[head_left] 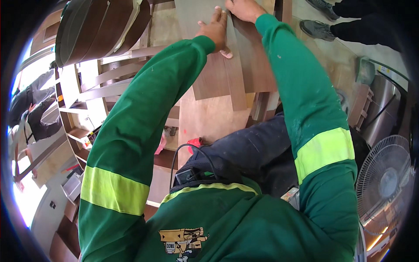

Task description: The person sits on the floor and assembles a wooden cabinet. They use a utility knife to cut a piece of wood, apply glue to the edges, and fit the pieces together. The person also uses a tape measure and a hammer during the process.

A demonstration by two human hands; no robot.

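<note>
At the top of the head view, my left hand [214, 32] presses on thin brown wood-look sheets, its fingers spread. Under and beside it lies a wide sheet [211, 83]. A narrow strip [236, 85] runs lengthwise over the seam toward me. Right of the strip is a darker brown sheet [257, 65]. My right hand [245, 9] is at the upper picture edge, near the strip's far end, with its fingers curled together. What those fingers hold, if anything, is hidden. A pale plywood board [192, 115] supports the sheets.
Curved brown panels [94, 28] stand at the upper left above a wooden shelf frame [72, 110]. A standing fan [386, 181] is on the right. Another person's shoes [317, 29] are at the upper right. A second person [41, 111] is at the far left.
</note>
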